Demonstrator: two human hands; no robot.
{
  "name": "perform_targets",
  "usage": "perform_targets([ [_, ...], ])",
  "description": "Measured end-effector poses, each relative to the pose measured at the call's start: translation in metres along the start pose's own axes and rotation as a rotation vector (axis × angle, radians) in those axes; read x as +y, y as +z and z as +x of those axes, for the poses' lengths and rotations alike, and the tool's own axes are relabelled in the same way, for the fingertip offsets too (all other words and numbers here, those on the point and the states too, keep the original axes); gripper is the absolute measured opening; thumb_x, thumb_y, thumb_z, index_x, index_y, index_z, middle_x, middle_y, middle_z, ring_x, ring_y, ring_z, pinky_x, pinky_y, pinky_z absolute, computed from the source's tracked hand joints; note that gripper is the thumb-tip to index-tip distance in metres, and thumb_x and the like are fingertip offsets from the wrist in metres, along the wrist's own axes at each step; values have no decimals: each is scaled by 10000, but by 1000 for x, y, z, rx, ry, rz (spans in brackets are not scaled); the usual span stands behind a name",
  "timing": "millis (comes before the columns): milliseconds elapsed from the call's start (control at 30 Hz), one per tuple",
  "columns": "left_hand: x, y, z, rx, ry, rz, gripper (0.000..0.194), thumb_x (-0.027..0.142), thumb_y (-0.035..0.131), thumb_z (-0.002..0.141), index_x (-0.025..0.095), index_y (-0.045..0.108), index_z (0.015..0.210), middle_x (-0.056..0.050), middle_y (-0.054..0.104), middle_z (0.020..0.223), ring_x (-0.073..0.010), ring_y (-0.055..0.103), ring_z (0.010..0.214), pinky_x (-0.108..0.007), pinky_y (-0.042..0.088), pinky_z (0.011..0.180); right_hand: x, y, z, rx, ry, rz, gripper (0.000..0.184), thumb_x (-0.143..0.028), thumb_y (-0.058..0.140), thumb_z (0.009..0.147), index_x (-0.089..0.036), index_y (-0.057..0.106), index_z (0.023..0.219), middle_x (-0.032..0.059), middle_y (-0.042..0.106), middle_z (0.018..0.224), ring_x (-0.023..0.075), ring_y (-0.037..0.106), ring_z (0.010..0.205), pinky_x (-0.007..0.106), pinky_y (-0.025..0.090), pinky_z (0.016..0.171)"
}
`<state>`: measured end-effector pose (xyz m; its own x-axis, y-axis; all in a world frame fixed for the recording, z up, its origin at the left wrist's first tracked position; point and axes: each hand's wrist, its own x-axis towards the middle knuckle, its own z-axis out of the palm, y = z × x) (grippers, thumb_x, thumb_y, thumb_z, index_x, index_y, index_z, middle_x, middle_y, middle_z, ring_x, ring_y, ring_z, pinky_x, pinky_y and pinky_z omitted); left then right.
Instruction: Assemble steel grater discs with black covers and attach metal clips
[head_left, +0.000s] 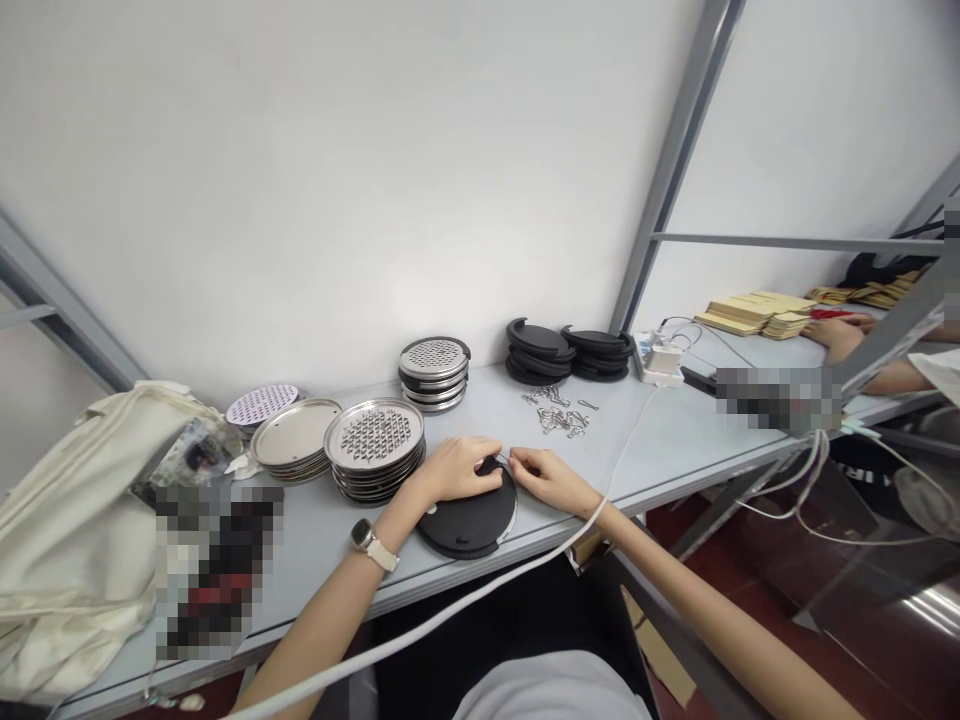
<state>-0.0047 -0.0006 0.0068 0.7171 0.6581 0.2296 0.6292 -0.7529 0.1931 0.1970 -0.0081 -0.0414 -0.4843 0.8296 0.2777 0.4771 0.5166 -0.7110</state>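
Observation:
A black round disc [469, 520] with a metal rim along its right side lies flat near the table's front edge. My left hand [463, 468] grips its far edge, thumb on top and fingers curled over. At the disc's upper right, my right hand [551, 480] is closed in a pinch; whatever its fingertips hold is too small to name. To the left stands a stack of round metal grater plates [375, 437]. Small metal clips [559, 418] lie loose beyond my right hand.
Plain metal discs [296, 437], a purple-tinted grater plate [262, 404], black-edged graters [435, 360] and black discs [536, 340] are stacked along the wall. A white cable [480, 580] crosses in front. A cream bag [90, 500] lies left; another person's hand [836, 330] is far right.

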Motion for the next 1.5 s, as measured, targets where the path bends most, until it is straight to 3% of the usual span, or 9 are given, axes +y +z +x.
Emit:
perform_targets([
  [167,0,1,1,3,8,-10,109,312,496,837,208,502,804,21,565,728,-127,482,608,-252,286,551,2,-2,0,22,5,36,338,-361,353,952,-194,363,659,-58,335,583,97,345,555,236,286,550],
  [467,0,2,-1,11,-63,8,207,365,503,837,225,508,990,15,584,688,-164,530,596,-263,287,537,-6,-3,-1,-19,-73,-73,298,-334,335,981,-194,443,741,-13,499,664,128,465,614,255,342,623],
  [933,-3,5,1,22,-44,-112,139,335,541,813,218,490,866,45,502,637,-122,469,555,-238,280,538,-4,-2,-1,-2,-48,-90,288,-312,377,961,-194,404,700,-48,407,589,103,393,548,237,296,559],
  [1500,-7,8,3,23,-64,-184,128,313,556,795,217,494,853,56,467,628,-108,451,552,-226,293,551,-4,-5,-1,-39,-31,-66,323,-339,354,969,-191,400,686,-39,422,611,109,411,572,238,307,580],
])
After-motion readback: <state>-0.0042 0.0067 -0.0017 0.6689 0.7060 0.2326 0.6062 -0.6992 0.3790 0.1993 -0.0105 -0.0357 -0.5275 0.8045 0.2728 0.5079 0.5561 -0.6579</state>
